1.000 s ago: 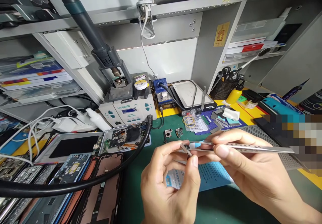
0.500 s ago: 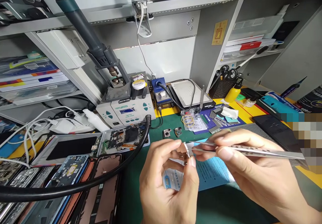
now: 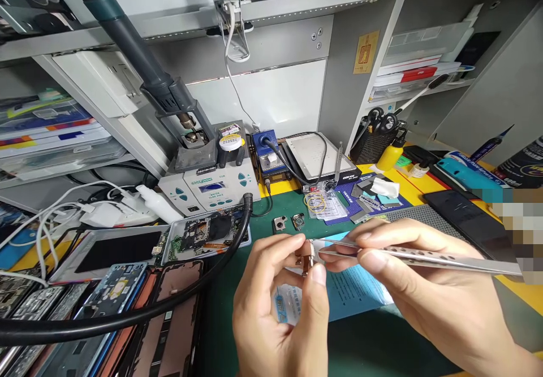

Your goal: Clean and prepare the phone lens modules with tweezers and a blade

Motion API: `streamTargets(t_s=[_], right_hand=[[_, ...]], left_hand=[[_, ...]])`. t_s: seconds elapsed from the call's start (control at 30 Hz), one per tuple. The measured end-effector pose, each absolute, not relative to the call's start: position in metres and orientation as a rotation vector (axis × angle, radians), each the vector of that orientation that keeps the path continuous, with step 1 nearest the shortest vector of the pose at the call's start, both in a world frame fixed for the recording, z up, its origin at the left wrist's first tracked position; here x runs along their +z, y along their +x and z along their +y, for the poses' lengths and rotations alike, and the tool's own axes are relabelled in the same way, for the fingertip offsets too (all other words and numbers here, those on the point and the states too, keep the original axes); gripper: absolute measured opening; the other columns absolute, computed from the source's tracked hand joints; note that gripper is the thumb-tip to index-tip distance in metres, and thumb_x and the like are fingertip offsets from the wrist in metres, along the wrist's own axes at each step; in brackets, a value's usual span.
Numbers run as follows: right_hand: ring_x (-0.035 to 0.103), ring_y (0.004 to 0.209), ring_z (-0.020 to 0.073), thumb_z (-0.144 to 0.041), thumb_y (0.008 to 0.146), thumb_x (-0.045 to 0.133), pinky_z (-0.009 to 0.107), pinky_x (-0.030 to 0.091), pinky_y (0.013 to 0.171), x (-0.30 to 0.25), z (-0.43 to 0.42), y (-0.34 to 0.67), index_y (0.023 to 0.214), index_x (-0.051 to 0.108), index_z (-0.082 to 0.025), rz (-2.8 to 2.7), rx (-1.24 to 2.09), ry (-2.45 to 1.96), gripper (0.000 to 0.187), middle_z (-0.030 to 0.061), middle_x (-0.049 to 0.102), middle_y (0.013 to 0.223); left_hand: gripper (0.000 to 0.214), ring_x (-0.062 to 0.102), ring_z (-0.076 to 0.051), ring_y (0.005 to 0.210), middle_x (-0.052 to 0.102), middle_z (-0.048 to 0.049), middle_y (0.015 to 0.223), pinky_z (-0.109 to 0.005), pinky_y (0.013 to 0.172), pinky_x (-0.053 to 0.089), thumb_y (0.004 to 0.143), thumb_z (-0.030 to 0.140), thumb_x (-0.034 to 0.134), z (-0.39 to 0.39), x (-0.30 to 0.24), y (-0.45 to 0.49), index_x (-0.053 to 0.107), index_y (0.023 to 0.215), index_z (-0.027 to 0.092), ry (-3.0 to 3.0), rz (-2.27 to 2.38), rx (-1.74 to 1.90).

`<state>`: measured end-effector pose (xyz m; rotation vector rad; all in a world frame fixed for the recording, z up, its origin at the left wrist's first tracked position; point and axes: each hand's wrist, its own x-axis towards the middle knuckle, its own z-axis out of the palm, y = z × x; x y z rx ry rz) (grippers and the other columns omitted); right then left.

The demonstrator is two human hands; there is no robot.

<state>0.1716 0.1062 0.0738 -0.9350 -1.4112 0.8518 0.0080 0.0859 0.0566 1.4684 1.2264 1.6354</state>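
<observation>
My left hand pinches a small copper-coloured part with a bright metal edge between thumb and fingers; its exact kind is unclear. My right hand is closed around a pair of metal tweezers, held nearly level. The tweezers' tips point left and reach the upper edge of the small part; I cannot tell whether they touch it. Beneath both hands lies a blue printed sheet, partly covered by a clear plastic bag. Just beyond my left fingers, two small camera modules rest on the green mat.
A thick black hose crosses the left side above opened phones and housings. Behind stand a hot-air station and a flat heating plate. A dark phone lies at the right, near a yellow bottle.
The tweezers have moved slightly left, their tips closer to the small part. My left hand has turned the part a little, so it shows more edge-on. The view has shifted slightly.
</observation>
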Motion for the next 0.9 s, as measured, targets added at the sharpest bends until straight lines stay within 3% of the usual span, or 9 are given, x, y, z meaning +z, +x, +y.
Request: streamTargets(t_s=[0.63, 0.9], right_hand=[[0.079, 0.084, 0.0093, -0.022, 0.089, 0.077, 0.010, 0.061, 0.080, 0.0772, 0.1054, 0.1687, 0.094, 0.079, -0.039, -1.419, 0.860, -0.909, 0.018, -0.0087, 0.081, 0.090], [0.079, 0.080, 0.0130, -0.023, 0.089, 0.077, 0.017, 0.065, 0.074, 0.0758, 0.1058, 0.1686, 0.095, 0.079, -0.040, -1.418, 0.893, -0.910, 0.018, -0.0071, 0.081, 0.091]], left_hand=[[0.015, 0.075, -0.016, 0.081, 0.068, -0.0031, 0.109, -0.022, 0.065, 0.060, 0.095, 0.025, 0.068, 0.0846, 0.0611, 0.0101, 0.076, 0.108, 0.028, 1.305, 1.196, 1.606], [0.015, 0.075, -0.019, 0.085, 0.067, -0.0040, 0.111, -0.025, 0.069, 0.062, 0.093, 0.027, 0.069, 0.0840, 0.0630, 0.0105, 0.076, 0.107, 0.027, 1.271, 1.210, 1.588]])
